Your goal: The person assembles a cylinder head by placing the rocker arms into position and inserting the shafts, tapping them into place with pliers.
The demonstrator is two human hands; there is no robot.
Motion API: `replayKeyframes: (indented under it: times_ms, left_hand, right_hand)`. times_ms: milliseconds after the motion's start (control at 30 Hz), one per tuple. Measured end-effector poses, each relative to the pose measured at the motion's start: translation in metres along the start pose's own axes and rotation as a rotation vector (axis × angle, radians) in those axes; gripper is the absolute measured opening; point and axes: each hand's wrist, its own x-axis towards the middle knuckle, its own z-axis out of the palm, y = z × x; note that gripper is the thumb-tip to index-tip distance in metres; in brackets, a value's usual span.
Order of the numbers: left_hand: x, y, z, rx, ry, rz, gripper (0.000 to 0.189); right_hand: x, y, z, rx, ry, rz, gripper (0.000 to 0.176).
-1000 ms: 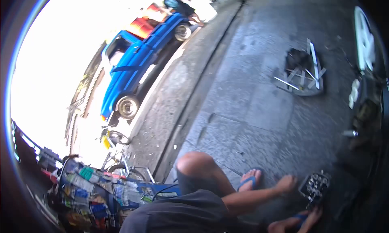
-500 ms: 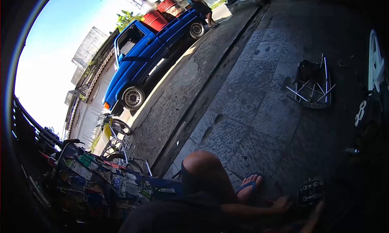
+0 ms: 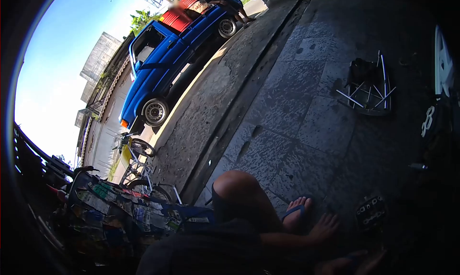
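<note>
My left hand (image 3: 325,227) reaches out low on the right, beside my sandalled foot (image 3: 297,212), with its fingers spread and nothing visible in them. Just to the right of it is a dark metal block with several round holes (image 3: 371,212), which looks like an engine part. A gap shows between the fingers and the block. In deep shadow at the bottom edge, my right hand (image 3: 374,262) is only faintly visible below the block. Its fingers are too dark to make out.
A metal frame with rods and black cloth (image 3: 368,88) lies on the paved floor (image 3: 282,117). Pale panels (image 3: 443,64) stand at the right edge. Outside are a yellow motorbike (image 3: 127,153) and a blue pickup (image 3: 163,69) carrying red drums (image 3: 176,19), with a person (image 3: 223,0) beside it.
My left hand has gone from closed fingers near the block to spread fingers, slightly higher and further left. My right hand sits lower. The person by the pickup leans over its bed.
</note>
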Motion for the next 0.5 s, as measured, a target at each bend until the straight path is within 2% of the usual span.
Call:
replayKeyframes:
  times_ms: [67,133,167,233,267,333,367,433,500]
  left_hand:
    - [0.002,-0.006,0.002,0.051,0.044,0.106,0.054]
    - [0.014,-0.012,-0.003,0.054,-0.071,0.19,0.052]
    - [0.016,-0.018,0.003,0.057,-0.061,0.214,0.052]
    - [0.017,-0.028,0.011,0.069,-0.23,0.311,0.046]
    - [0.022,-0.026,0.001,0.076,-0.22,0.329,0.046]
    - [0.013,-0.026,-0.023,-0.049,-0.326,0.17,0.037]
    - [0.008,-0.024,-0.038,-0.045,-0.331,0.184,0.037]
    - [0.003,-0.015,-0.059,-0.228,-0.333,0.053,0.033]
    - [-0.008,-0.01,-0.051,-0.32,-0.305,-0.002,0.035]
  right_hand:
    - [-0.037,-0.022,0.019,-0.128,-0.099,0.126,0.031]
    - [-0.055,-0.041,0.037,-0.211,-0.15,0.226,0.03]
    - [-0.058,-0.049,0.044,-0.241,-0.169,0.262,0.03]
    - [-0.06,-0.068,0.06,-0.276,-0.202,0.311,0.03]
    - [-0.061,-0.078,0.068,-0.297,-0.22,0.334,0.03]
    - [-0.062,-0.104,0.088,-0.313,-0.262,0.372,0.03]
    - [-0.061,-0.116,0.095,-0.327,-0.286,0.387,0.03]
    - [-0.06,-0.134,0.109,-0.326,-0.32,0.423,0.03]
    - [-0.033,-0.074,0.075,-0.123,-0.147,0.221,0.033]
